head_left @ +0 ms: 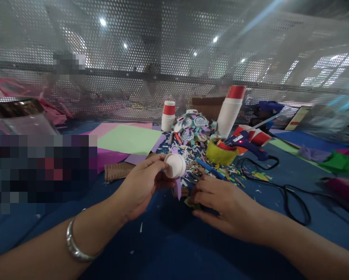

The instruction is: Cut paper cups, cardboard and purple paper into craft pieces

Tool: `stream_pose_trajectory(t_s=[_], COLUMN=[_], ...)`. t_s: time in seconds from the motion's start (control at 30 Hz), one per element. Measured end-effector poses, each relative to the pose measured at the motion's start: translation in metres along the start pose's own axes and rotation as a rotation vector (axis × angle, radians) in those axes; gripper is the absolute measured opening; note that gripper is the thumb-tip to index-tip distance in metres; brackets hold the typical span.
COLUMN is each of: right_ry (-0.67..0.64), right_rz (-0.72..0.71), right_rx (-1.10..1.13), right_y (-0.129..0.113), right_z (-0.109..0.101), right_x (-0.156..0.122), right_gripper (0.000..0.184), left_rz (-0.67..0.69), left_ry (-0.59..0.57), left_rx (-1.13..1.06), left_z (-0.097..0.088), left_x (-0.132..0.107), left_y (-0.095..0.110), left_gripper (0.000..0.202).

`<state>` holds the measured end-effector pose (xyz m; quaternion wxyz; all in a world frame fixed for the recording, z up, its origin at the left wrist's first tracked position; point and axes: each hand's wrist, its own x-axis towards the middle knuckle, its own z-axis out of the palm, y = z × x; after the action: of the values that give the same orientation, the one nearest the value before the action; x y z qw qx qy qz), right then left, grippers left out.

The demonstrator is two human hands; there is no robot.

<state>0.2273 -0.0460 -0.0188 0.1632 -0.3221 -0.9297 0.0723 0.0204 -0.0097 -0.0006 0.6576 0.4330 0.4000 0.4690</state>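
My left hand is closed around a small white paper cup piece, its round end turned toward me. Purple paper strips stick out above and below it. My right hand is low over the table beside it, fingers curled. A dark green paper scrap shows at its fingertips, partly covered, and whether it is gripped is unclear. A brown corrugated piece lies just past those fingers. Behind them is a blue pen-like stick among cut paper bits.
A glue gun with a black cord rests by a yellow tape roll. Stacked paper cups lean behind, beside a heap of decorated round pieces. Coloured paper sheets and a corrugated cardboard roll lie left.
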Motion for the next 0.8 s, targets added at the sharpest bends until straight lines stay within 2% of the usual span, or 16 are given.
stream_pose_trajectory(t_s=[0.47, 0.8], right_ry=[0.04, 0.036], right_rz=[-0.081, -0.019], right_rx=[-0.092, 0.131], right_y=[-0.0028, -0.0011], right_z=[0.0018, -0.0028], right_x=[-0.0002, 0.0001], right_gripper=[0.026, 0.018], left_rz=[-0.009, -0.038], left_ry=[-0.011, -0.063], left_rx=[0.011, 0.034], left_z=[-0.0014, -0.0011], left_x=[0.0012, 0.0007], left_y=[-0.003, -0.004], left_gripper=[0.013, 0.018])
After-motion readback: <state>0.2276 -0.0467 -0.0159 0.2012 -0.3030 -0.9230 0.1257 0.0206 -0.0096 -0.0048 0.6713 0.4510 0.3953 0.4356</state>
